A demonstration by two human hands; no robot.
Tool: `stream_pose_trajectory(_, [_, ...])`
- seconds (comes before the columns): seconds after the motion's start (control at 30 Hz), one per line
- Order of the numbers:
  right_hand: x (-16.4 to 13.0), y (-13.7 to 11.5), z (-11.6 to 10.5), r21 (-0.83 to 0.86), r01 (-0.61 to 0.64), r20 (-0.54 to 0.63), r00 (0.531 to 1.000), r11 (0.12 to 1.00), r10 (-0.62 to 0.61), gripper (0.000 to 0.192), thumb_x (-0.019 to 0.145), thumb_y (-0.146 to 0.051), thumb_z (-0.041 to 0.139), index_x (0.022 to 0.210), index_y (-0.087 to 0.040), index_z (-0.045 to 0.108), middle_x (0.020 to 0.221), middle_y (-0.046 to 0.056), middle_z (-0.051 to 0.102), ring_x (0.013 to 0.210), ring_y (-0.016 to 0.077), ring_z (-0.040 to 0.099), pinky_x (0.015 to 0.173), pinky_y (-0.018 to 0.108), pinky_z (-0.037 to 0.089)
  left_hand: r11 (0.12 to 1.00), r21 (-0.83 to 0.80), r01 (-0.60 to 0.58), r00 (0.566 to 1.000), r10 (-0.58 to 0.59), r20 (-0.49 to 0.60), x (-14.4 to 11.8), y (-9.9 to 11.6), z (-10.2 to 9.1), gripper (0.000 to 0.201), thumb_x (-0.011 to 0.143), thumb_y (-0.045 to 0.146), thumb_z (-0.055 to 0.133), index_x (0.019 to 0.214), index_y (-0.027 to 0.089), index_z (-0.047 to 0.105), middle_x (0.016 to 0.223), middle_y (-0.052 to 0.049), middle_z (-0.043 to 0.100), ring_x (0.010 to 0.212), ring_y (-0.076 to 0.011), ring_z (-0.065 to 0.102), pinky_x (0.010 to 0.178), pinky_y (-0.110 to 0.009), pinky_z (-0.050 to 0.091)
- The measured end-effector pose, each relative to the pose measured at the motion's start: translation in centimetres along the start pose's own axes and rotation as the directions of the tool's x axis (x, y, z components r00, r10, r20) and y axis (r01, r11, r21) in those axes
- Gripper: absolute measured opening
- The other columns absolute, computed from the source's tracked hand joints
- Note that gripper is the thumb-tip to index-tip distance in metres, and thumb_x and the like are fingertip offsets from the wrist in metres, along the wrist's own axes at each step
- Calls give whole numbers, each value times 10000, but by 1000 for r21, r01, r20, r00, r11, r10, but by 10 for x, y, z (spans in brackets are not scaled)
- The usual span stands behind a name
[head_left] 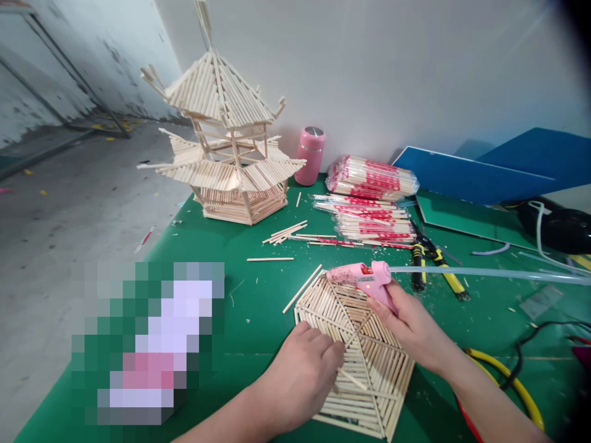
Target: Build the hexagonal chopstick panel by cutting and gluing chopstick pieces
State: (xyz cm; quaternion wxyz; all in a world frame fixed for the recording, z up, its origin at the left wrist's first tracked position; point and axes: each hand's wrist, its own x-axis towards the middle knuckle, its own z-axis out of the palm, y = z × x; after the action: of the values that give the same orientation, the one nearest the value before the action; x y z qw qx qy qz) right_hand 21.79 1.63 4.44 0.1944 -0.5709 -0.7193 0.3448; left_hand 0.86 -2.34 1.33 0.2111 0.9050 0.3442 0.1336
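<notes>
My right hand (pixel 409 326) grips a pink hot glue gun (pixel 372 277), its nozzle pointing left at the upper corner of a flat polygonal panel (pixel 369 351) made of wooden sticks. A long translucent glue stick (pixel 462 271) runs out of the gun's back. My left hand (pixel 305 363) is closed over the panel's left side, fingers curled. From it a pale wooden stick (pixel 353 378) juts out to the lower right, across the panel's rows. Beside the panel's upper left edge lies a loose stick (pixel 302 289).
A stick-built pagoda (pixel 231 166) stands at the back left, near a pink bottle (pixel 310 157). Packs of chopsticks (pixel 373 178), yellow-handled pliers (pixel 434 264) and blue boards (pixel 480 175) lie farther back. A yellow cable or handle (pixel 517 384) is right. A blurred-out item (pixel 161 344) lies left.
</notes>
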Motion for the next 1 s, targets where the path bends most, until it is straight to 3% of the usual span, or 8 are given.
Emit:
stream_pose_trajectory(0.2, [2,-1,0,-6,-1,-28,1000,1000,1,330,859,-342,383,1153,-205,443,1088,92,570,976,241,536,818,390,417,1000,-6,-2,1000,1,-19,0,0,1,191,767,106,364,881,154,510,708,-47,564,642,-173,480,594,-311,350])
stream_pose_trajectory(0.47, [-2,-6,1,0,2,-5,1000,1000,-2,255,858,-341,382,1060,-200,446,855,54,567,771,206,540,688,344,429,999,-33,5,999,-7,-52,0,0,1,207,746,92,369,881,153,513,706,-50,556,644,-174,473,600,-312,364])
stream_pose_trajectory(0.6, [-7,-4,-1,116,-68,-72,994,991,77,240,846,-358,417,1022,-200,459,730,14,532,658,169,509,600,296,415,991,-119,57,989,-72,-129,-1,2,-2,238,755,75,339,861,156,536,718,-55,545,658,-166,461,608,-300,375])
stream_pose_trajectory(0.7, [-15,-8,-3,312,-131,-75,984,941,162,231,837,-383,434,975,-202,480,585,-33,459,520,125,430,483,248,368,952,-283,116,965,-175,-195,0,10,-4,203,755,86,357,777,160,545,722,-55,536,696,-164,475,623,-286,385])
stream_pose_trajectory(0.77, [-22,-13,-2,483,-132,-65,980,866,186,226,842,-388,433,969,-209,487,557,-43,442,498,113,407,465,236,355,879,-449,159,949,-262,-176,4,19,-3,163,769,131,392,757,164,551,728,-50,553,700,-156,491,627,-275,395])
stream_pose_trajectory(0.83, [-30,-18,3,636,-127,-66,974,761,218,240,848,-389,427,1000,-219,503,590,-25,489,543,125,457,504,248,391,737,-635,232,919,-380,-104,13,30,-1,133,783,209,443,809,169,567,761,-47,587,674,-144,510,613,-264,408])
stream_pose_trajectory(0.9, [-36,-23,10,753,-101,-104,957,650,270,267,829,-400,461,1027,-234,530,717,18,578,684,164,540,594,282,442,512,-820,255,881,-472,-21,26,40,1,206,776,312,502,910,169,565,825,-56,607,655,-137,531,583,-252,422])
stream_pose_trajectory(1.0, [-41,-32,21,882,-45,-115,945,469,308,301,764,-398,558,1033,-264,567,1005,46,608,930,220,553,712,317,472,154,-982,106,900,-436,29,45,53,1,303,724,372,587,939,161,558,841,-48,607,700,-142,559,612,-243,440])
